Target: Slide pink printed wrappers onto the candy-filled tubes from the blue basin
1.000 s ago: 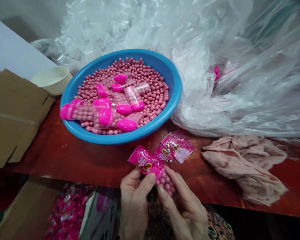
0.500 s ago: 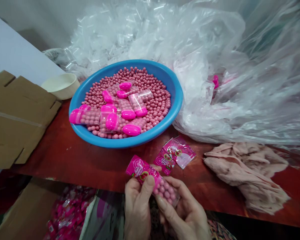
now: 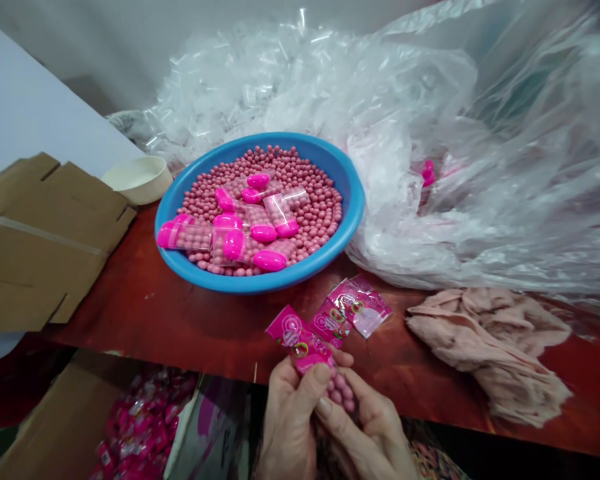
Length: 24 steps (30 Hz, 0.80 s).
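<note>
Both my left hand (image 3: pixel 289 427) and my right hand (image 3: pixel 365 433) grip a clear tube of pink beads (image 3: pixel 341 390) near the table's front edge. A pink printed packet (image 3: pixel 299 340) covers the tube's upper end and sticks out past my fingers. Just beyond my hands, two more pink printed packets (image 3: pixel 353 310) lie flat on the red table (image 3: pixel 180 320), overlapping each other. A blue plastic basin (image 3: pixel 353 200) holds a mass of pink beads (image 3: pixel 307 177) and several bead-filled tubes with magenta caps (image 3: pixel 185 235).
Clear plastic bags (image 3: pixel 410 133) full of empty tubes rise behind the basin. A crumpled pink cloth (image 3: pixel 485 350) lies to the right, and a flattened cardboard box (image 3: pixel 45 247) and white bowl (image 3: pixel 139 180) to the left. Below the table edge, a box holds pink packets (image 3: pixel 143 420).
The view has tilted, so the basin sits lower in the picture. My hands have turned the tube, and its packet end now points further up and left.
</note>
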Motion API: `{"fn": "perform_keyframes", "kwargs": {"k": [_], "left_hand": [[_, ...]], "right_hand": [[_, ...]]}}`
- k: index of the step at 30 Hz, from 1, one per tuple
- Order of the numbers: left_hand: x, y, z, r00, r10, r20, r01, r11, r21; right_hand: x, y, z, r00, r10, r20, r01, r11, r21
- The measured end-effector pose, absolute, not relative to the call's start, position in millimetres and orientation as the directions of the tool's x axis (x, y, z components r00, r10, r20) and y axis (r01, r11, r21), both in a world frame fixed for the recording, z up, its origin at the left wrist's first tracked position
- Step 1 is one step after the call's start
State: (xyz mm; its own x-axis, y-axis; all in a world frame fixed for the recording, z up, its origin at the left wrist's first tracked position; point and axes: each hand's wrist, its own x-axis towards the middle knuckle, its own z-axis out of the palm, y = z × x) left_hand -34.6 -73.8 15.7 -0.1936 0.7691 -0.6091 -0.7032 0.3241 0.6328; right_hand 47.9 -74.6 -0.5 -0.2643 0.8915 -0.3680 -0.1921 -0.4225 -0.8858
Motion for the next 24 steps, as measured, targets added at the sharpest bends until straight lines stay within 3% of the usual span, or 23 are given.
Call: {"fn": "perform_keyframes", "kwargs": {"k": [4, 7, 9, 13, 16, 20, 24], "left_hand": [[-43.8, -74.1, 18.9, -0.217, 0.791, -0.572, -0.675, 0.302, 0.674], [-44.6, -78.7, 16.5, -0.201, 0.813, -0.546, -0.663, 0.298, 0.687], [-42.1, -83.1, 13.5, -0.163, 0.829, -0.535, -0.667, 0.307, 0.679], [-41.8, -89.5, 9.1, -0.158, 0.842, -0.516, -0.629, 0.317, 0.710], [-52.6, -90.7, 7.8, -0.331, 0.819, -0.469, -0.577, 0.218, 0.787], [-72.6, -90.1, 7.4, -0.584, 0.770, -0.256, -0.372, 0.026, 0.928], [-80.2, -87.5, 8.6, -0.595, 0.799, -0.091, -0.157, -0.005, 0.988]], "right_hand": [[54.7, -66.5, 2.9, -0.334, 0.908, -0.253, -0.087, -0.297, -0.951], [60.0, -62.1, 3.2, -0.270, 0.950, -0.158, 0.067, -0.145, -0.987], [62.1, -59.7, 2.4, -0.206, 0.968, -0.147, 0.101, -0.128, -0.987], [63.9, -55.8, -1.4, -0.191, 0.924, -0.333, -0.078, -0.352, -0.933], [65.1, -55.1, -6.5, -0.222, 0.854, -0.470, -0.207, -0.512, -0.834], [66.3, -56.6, -12.4, -0.198, 0.846, -0.495, -0.230, -0.531, -0.815], [65.6, -57.4, -11.5, -0.215, 0.843, -0.492, -0.213, -0.533, -0.819]]}}
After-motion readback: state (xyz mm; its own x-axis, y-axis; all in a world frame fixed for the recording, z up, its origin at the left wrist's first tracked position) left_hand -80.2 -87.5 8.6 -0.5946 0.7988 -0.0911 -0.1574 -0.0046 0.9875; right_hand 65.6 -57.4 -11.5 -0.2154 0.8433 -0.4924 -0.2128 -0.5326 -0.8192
